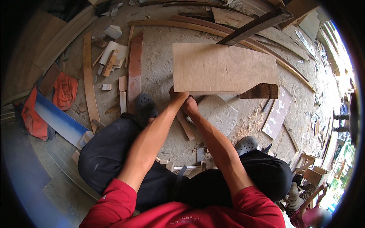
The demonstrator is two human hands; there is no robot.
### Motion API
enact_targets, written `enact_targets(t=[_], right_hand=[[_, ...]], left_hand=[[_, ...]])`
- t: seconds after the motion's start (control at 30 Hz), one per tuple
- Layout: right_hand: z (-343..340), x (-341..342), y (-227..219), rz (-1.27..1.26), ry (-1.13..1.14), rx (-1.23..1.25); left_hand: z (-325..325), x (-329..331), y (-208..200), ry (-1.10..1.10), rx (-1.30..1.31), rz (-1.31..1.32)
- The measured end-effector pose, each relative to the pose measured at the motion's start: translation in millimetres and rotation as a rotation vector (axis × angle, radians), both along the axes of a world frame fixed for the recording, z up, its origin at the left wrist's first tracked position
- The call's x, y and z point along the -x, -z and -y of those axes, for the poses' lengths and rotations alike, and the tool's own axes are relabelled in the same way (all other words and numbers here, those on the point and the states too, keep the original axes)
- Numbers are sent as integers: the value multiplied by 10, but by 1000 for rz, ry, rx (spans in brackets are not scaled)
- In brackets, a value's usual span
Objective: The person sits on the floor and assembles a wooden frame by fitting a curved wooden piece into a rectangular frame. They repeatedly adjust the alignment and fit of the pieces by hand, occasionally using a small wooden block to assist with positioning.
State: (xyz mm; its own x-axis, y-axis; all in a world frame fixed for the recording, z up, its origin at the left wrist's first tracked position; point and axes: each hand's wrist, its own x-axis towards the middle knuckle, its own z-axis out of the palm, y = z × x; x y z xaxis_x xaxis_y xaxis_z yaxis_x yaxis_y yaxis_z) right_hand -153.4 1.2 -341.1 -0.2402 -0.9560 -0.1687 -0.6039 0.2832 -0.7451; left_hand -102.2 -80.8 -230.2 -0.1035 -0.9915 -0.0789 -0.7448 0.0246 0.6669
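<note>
A light brown plywood board [224,68] lies level in front of me, raised above the floor. My left hand [178,95] reaches to its near left corner, and its fingers go out of sight beneath the edge. Just right of it and slightly nearer, my right hand [191,106] is closed, with the thumb side up; whatever is in it is hidden. Both wrists almost touch. A dark wooden block [259,91] with a rough end sits at the board's near right corner. From the board's far edge a dark timber [254,26] slants away to the upper right.
Planks lie on the left, among them a reddish one [135,68] and a long tan one [90,76]. Sawdust [249,127] and a white-patched panel [276,114] are at right. An orange bag [64,91] lies far left. Another person [308,209] is at the lower right.
</note>
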Motion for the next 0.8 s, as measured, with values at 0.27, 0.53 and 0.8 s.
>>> enact_targets(t=[0.27, 0.53, 0.8], right_hand=[[-26, 65, 101, -107, -50, -41], [1, 97, -67, -129, -16, -56], [-93, 169, -620, 218, 123, 106]], left_hand=[[-38, 162, -195, -58, -99, -1], [-10, 97, -105, -14, -129, 21], [55, -15, 83, 5, -137, -13]])
